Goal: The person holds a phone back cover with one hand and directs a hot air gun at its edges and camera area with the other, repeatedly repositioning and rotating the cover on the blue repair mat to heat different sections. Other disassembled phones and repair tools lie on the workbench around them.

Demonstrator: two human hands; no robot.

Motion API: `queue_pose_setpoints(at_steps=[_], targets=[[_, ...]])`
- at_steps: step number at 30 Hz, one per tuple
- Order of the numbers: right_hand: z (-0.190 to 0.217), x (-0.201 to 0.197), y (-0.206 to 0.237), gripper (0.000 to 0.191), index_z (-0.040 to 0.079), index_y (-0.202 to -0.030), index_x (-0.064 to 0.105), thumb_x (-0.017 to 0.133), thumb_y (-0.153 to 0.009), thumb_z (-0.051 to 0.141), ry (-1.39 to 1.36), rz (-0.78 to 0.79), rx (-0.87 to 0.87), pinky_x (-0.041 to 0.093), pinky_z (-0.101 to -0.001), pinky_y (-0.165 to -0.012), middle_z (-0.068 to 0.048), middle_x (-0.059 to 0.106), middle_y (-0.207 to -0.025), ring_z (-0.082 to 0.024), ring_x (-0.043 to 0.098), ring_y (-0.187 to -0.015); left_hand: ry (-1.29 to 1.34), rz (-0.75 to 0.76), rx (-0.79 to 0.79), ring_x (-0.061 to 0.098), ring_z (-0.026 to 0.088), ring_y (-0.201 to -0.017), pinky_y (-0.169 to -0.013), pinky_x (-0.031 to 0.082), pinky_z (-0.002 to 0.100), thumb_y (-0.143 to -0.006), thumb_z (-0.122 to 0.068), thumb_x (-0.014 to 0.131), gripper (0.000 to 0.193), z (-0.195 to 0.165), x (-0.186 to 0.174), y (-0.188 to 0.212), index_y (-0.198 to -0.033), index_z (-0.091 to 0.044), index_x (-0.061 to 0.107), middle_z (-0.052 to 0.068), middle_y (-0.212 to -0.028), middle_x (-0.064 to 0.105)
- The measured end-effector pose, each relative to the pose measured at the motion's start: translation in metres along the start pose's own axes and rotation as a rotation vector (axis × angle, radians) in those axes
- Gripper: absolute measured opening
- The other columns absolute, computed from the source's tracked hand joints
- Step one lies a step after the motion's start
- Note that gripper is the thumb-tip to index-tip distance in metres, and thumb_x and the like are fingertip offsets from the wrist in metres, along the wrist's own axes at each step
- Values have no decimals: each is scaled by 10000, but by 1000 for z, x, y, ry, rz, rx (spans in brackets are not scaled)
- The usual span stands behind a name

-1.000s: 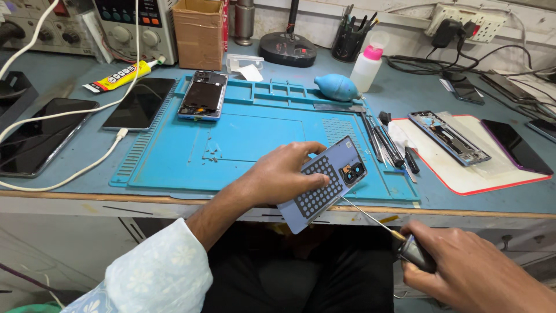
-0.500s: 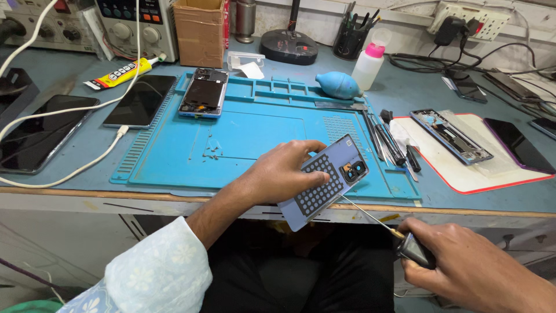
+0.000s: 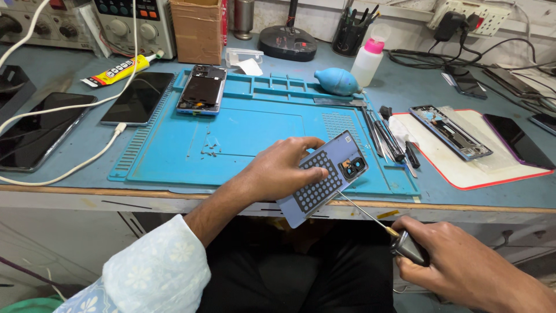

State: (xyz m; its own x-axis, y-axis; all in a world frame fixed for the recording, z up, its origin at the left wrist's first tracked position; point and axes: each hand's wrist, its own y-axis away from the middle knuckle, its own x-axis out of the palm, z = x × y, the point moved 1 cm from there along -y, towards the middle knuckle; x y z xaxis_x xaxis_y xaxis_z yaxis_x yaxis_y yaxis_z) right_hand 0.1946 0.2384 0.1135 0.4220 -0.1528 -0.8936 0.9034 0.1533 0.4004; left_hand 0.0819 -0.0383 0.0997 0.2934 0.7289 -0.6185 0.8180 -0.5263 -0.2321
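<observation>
Left hand (image 3: 278, 174) grips phone back panel (image 3: 323, 178) over the bench's front edge, long axis tilted up toward far right. Right hand (image 3: 457, 272) is clenched on screwdriver (image 3: 379, 223); the shaft points up-left, tip at the panel's lower right edge.

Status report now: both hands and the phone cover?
Left hand grips phone back cover. Right hand holds screwdriver, tip at cover edge. Nothing blocking.
</observation>
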Motion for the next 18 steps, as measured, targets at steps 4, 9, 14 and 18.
queue_pose_setpoints(at_steps=[4, 9, 14, 18], targets=[[-1, 1, -2, 484, 127, -1224, 619, 649, -777, 310, -31, -9, 40, 524, -424, -622, -115, 683, -626, -283, 666, -583, -9, -2, -10, 796, 220, -865, -809, 597, 380, -819, -347, 707, 586, 0, 0, 0, -1314, -42, 637, 142, -975, 800], [-13, 9, -7, 520, 128, -1246, 631, 651, -761, 314, -41, -45, 32, 537, -422, -624, -111, 694, -627, -280, 672, -580, -14, 1, -12, 797, 221, -873, -817, 599, 376, -814, -344, 716, 598, 1, 1, -1, -1320, -35, 632, 150, -978, 804], [-22, 17, -9, 534, 122, -1243, 637, 671, -769, 364, -12, -136, -77, 524, -428, -665, -88, 698, -669, -268, 661, -675, -15, 6, -31, 798, 213, -855, -810, 603, 375, -825, -339, 712, 610, 2, 2, -2, -1338, -26, 609, 153, -991, 790], [-20, 17, -8, 530, 165, -1271, 618, 669, -789, 380, -24, -36, 85, 560, -420, -714, -126, 707, -690, -300, 711, -680, -12, 4, -20, 798, 207, -843, -804, 603, 375, -824, -339, 713, 617, 2, 2, -1, -1338, -16, 606, 154, -976, 796]])
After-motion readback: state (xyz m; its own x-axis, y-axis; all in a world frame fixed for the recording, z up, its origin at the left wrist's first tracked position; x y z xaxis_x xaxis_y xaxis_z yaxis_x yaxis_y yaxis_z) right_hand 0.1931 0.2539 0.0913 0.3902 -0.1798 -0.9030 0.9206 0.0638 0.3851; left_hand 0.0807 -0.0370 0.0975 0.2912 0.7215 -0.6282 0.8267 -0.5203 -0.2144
